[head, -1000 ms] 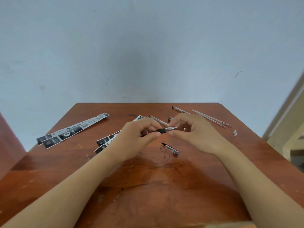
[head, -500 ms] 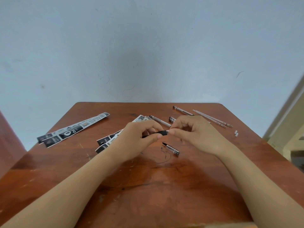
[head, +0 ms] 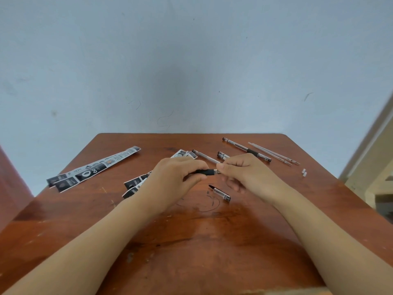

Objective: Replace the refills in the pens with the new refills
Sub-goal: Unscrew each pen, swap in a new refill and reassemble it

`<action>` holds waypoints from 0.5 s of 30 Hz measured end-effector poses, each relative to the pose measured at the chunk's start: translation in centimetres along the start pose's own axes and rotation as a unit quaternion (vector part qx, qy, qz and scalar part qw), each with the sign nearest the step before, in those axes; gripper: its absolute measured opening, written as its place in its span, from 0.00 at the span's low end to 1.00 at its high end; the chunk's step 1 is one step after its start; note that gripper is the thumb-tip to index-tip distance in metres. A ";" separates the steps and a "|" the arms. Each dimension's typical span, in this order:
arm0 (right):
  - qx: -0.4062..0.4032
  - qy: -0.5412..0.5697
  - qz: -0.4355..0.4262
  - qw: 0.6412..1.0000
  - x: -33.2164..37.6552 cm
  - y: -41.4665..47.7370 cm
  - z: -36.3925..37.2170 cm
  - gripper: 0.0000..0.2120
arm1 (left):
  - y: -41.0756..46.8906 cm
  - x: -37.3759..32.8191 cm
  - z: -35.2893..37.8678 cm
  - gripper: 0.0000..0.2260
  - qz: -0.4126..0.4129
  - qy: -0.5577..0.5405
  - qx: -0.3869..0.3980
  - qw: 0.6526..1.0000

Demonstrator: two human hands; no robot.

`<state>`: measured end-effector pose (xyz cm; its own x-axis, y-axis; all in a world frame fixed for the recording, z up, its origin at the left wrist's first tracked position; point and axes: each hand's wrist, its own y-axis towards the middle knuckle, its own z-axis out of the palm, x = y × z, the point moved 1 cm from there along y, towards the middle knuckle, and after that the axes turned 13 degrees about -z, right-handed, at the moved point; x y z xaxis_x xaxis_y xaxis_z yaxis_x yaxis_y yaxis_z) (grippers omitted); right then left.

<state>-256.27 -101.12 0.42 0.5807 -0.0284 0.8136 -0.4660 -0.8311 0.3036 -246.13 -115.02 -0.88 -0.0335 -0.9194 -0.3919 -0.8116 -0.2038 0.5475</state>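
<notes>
I am gripping the pen (head: 205, 172) in my left hand (head: 174, 179), fingers curling round the barrel just behind the black rubber sleeve, and I am holding it above the table (head: 191, 241), between my two hands. My right hand (head: 246, 173) is pinching the metal tip (head: 217, 171) between thumb and forefinger. Whether I am screwing it on or off I cannot tell, and whatever is sitting inside the barrel is hiding from view.

Here is what I am worrying about. The tip is small and smooth, so if my pinch is slipping while I am twisting, it is likely going to drop, bounce and roll toward the table edge. If I am threading it crooked, I am risking a jammed thread and a tip sitting tilted. If the insert is not seating fully, the tip is going to bind against it, and forcing it is risking a bent point or ink on my fingers. The cap (head: 221, 193) is lying on the table near my right hand, on my side of it, so a careless wrist is liable to knock it away. The loose refills (head: 274, 154) are lying well apart at the far right, beside another pen (head: 246, 149), and I am risking mixing old with new, since they are looking alike from here
</notes>
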 end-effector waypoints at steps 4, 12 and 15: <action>-0.006 0.057 0.041 0.997 0.1 -0.1 0.1 0.20 | -0.2 -0.1 0.0 0.12 0.027 0.051 -0.006 0.998; 0.013 -0.245 -0.005 0.969 -0.1 0.2 0.3 0.17 | 0.3 1.1 -0.5 0.08 -0.050 0.012 -0.014 0.999; 0.142 -0.314 0.025 0.938 -0.9 0.1 0.7 0.14 | 0.5 1.8 -0.6 0.07 -0.078 0.020 -0.028 0.996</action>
<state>-256.35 -101.59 -0.59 0.8828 -0.3198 0.3440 -0.3592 -0.9316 0.0558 -246.28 -116.95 -0.84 0.1143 -0.8879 -0.4457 -0.7712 -0.3621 0.5235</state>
